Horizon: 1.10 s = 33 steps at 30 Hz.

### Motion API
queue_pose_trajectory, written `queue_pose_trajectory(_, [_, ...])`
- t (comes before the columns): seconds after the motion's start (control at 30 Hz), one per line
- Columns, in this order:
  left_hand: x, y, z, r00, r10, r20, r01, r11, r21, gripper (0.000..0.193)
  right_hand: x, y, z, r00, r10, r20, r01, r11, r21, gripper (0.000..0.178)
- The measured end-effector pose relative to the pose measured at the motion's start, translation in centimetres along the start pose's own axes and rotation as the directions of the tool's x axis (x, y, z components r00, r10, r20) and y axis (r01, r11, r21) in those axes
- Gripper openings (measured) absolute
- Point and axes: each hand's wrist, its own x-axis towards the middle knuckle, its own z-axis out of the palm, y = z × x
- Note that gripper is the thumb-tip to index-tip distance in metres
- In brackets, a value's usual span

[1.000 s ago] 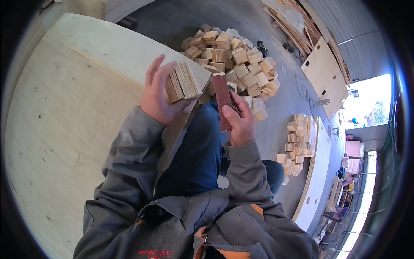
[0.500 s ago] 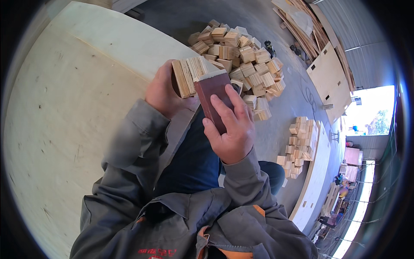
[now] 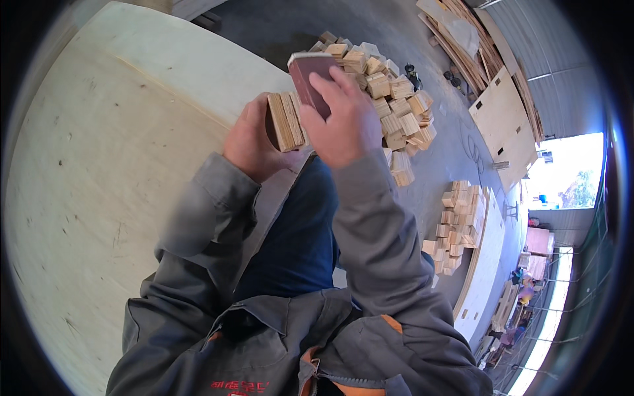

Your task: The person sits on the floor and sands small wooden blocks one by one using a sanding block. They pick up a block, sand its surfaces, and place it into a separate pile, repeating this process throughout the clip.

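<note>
My left hand point(image 3: 254, 144) is closed around a plywood block point(image 3: 286, 123), its layered edge facing up. In my right hand point(image 3: 347, 122) is a sanding block point(image 3: 312, 80) with a reddish-brown face and a pale edge. The sanding block is tilted and sits at the far right side of the plywood block; whether the two touch I cannot tell. My right fingers lie across its reddish-brown face, with the thumb at its near end. Part of the plywood block is hidden behind my left fingers and my right hand.
To the left spreads a large pale plywood sheet point(image 3: 119, 178). A heap of wooden blocks point(image 3: 396, 105) lies on the floor beyond my right hand. A second stack of blocks point(image 3: 456, 224) stands at the right beside a long board point(image 3: 481, 264). Boards point(image 3: 505, 122) lean at the far right.
My right hand and the sanding block have moved away from me and slightly left, along the plywood block's side. My left hand has hardly moved.
</note>
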Motion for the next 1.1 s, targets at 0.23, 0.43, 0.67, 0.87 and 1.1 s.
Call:
queue_pose_trajectory(0.23, [-0.2,1.1,-0.6,0.998,0.063,-0.021,-0.062,0.996,0.056,0.105,-8.9,-3.4,-5.8,0.994,-0.053,0.099,0.047,0.997,0.058,0.058])
queue_pose_trajectory(0.43, [-0.3,0.5,-0.3,0.999,0.024,-0.029,-0.022,0.999,0.05,0.106,-7.4,-2.9,-4.9,0.996,-0.054,0.065,0.047,0.994,0.095,0.056])
queue_pose_trajectory(0.67, [0.0,1.0,-0.3,0.997,-0.058,0.056,0.055,0.997,0.062,0.108,2.7,0.6,1.0,0.997,0.062,0.053,-0.062,0.998,0.017,0.05])
queue_pose_trajectory(0.87, [0.0,1.1,-0.4,1.0,0.011,0.013,-0.013,0.994,0.105,0.101,-2.5,-0.7,-1.0,0.999,-0.046,-0.003,0.046,0.999,0.005,0.052])
queue_pose_trajectory(1.1, [0.0,0.6,-0.2,0.998,0.058,-0.029,-0.056,0.997,0.059,0.088,-8.8,-4.8,-5.5,0.987,-0.115,0.115,0.105,0.99,0.095,0.056])
